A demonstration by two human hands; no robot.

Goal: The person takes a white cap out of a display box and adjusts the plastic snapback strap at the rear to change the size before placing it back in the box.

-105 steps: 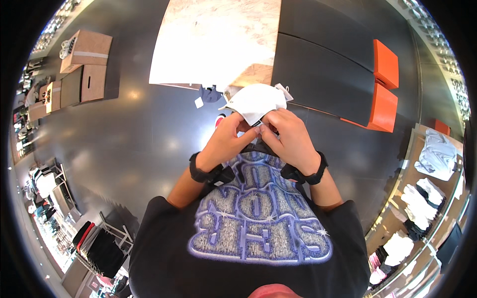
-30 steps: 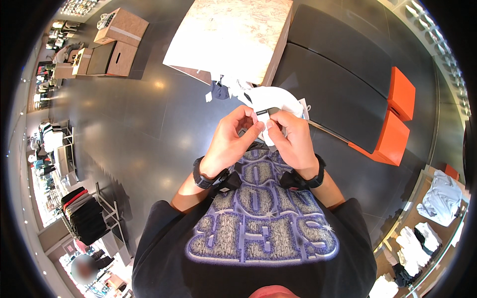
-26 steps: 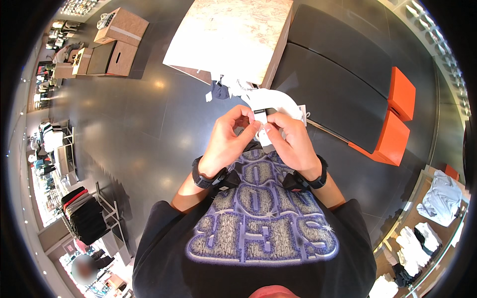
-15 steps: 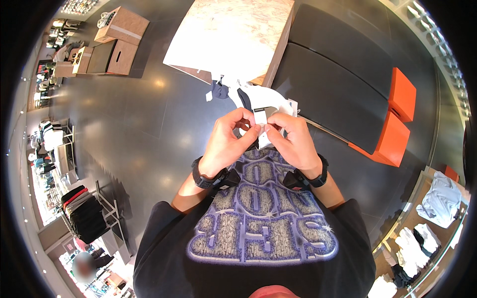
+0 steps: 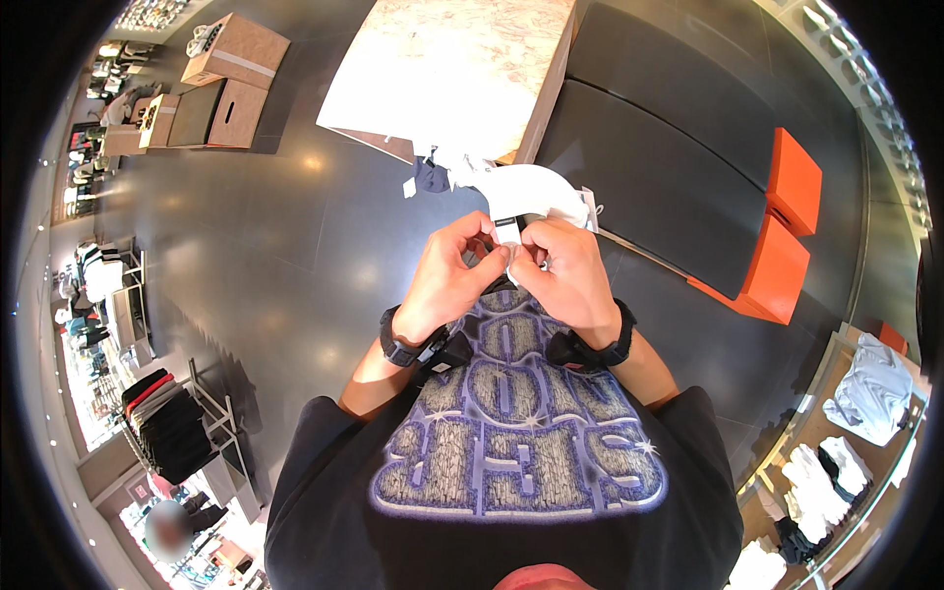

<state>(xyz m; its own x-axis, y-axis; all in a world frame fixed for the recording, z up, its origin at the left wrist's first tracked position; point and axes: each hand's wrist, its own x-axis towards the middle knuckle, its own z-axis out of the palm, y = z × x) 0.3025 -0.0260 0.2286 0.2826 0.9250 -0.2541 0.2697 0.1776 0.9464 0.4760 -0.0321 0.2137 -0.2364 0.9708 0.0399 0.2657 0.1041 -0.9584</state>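
In front of my chest, both hands pinch a small white label (image 5: 507, 232) with a dark band along its top. My left hand (image 5: 451, 275) is closed on its left side, thumb and forefinger meeting at the lower edge. From the right, my right hand (image 5: 565, 265) closes on it with curled fingers. Just beyond hangs a white garment (image 5: 536, 189), curving over toward the right, with a paper tag (image 5: 591, 208) by its right end. A dark navy piece of cloth (image 5: 431, 175) with a white tag lies at its left.
A pale wooden table (image 5: 442, 79) stands ahead, with a black padded bench (image 5: 659, 167) and orange boxes (image 5: 780, 270) to the right. Wooden boxes (image 5: 236, 59) sit far left. A clothes rack (image 5: 177, 423) is at left, folded clothes (image 5: 870, 388) on a right shelf.
My right hand has shifted slightly left, its fingers curling more over the label. The white garment now spreads as a broader band above my hands.
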